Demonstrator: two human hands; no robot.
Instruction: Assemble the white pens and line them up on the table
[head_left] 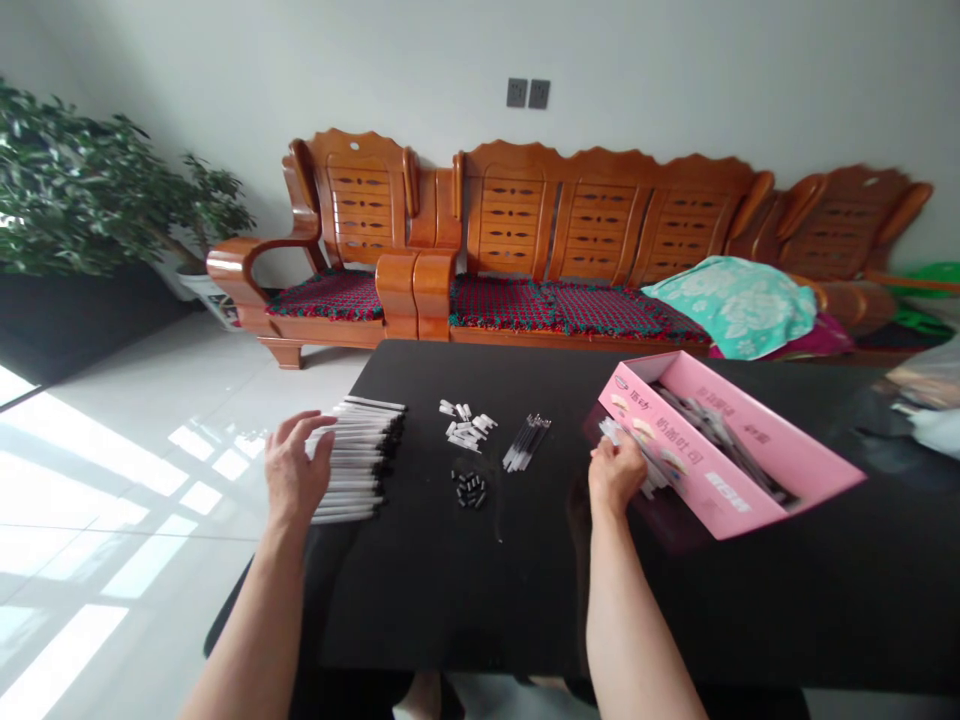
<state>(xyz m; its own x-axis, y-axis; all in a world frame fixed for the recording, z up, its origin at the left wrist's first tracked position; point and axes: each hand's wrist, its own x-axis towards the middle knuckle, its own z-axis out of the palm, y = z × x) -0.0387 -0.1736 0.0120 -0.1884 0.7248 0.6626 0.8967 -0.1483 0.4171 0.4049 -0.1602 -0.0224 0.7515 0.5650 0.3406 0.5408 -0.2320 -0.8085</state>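
My left hand (pixel 296 468) rests with curled, spread fingers on the left end of a row of white pens with black tips (pixel 361 455) lined up on the black table (pixel 465 590). My right hand (pixel 616 472) is closed around a bundle of white pens (pixel 649 470) beside the near wall of a pink cardboard box (pixel 731 455), which holds more pens. Between the hands lie small white caps (pixel 466 424), small black parts (pixel 469 489) and a few clear refills (pixel 526 441).
A wooden armchair (pixel 337 235) and a wooden sofa (pixel 600 240) with red cushions stand behind the table. A green towel (pixel 739 300) lies on the sofa. A leafy plant (pixel 82 190) stands at the left over a shiny tiled floor (pixel 112 480).
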